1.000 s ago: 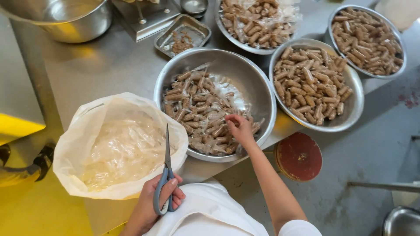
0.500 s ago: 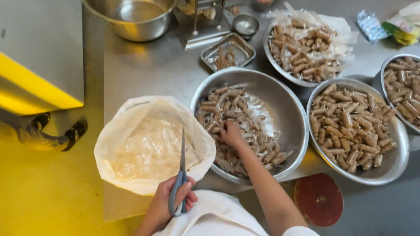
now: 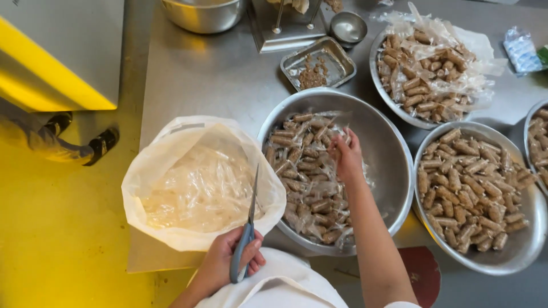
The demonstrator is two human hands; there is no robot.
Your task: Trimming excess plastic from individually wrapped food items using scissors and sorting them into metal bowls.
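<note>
My left hand grips grey-handled scissors, blades pointing up over a white plastic bag full of clear empty wrappers. My right hand reaches into the middle steel bowl, fingers closed on a plastic-wrapped brown roll among several wrapped rolls. My white sleeve shows at the bottom edge.
A steel bowl of unwrapped brown rolls sits at right; another bowl with rolls and torn plastic behind it. A small steel tray, a small cup and a big bowl stand at the back. A red stool is below; a yellow floor lies left.
My right hand has moved further up into the middle bowl to the wrapped rolls. The view shifted left and down. The left hand keeps the scissors by the bag.
</note>
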